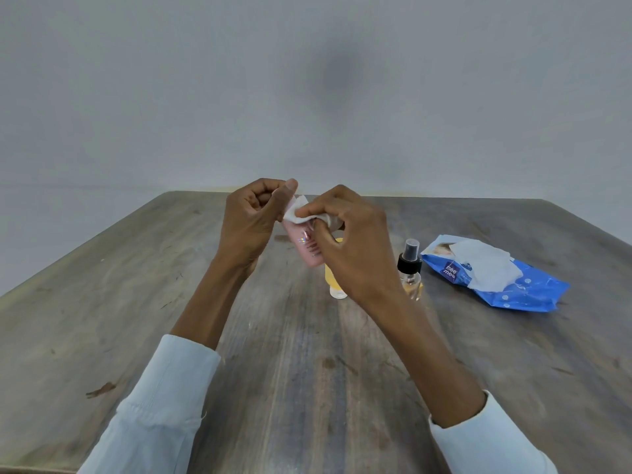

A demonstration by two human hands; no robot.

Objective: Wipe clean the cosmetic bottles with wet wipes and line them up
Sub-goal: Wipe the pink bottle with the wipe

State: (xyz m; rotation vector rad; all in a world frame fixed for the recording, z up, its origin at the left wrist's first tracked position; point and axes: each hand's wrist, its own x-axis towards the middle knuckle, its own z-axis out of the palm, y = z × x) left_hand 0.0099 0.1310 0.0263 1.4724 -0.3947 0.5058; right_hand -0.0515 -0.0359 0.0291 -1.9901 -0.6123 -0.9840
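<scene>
The grey wooden surface [136, 285] fills the lower view, a plain pale wall behind it. Both arms reach in over it, pale blue sleeves [160, 398] pushed back from the wrists. Off to the right lies the blue wet-wipe pack [513, 285], flat on the surface, a white wipe spilling out of its top. The left hand [253, 224] is up above the middle, fingers curled round the upper end of the pink bottle [307, 249], which hangs tilted, its lower end towards the camera. The right hand [349, 241] pinches a white wipe [297, 212] and presses it against the top of that pink bottle. Below the right hand stands a yellow bottle [335, 285], mostly hidden. Just beside the wrist, a small clear spray bottle [410, 268] with a black nozzle stands upright, near the pack.
</scene>
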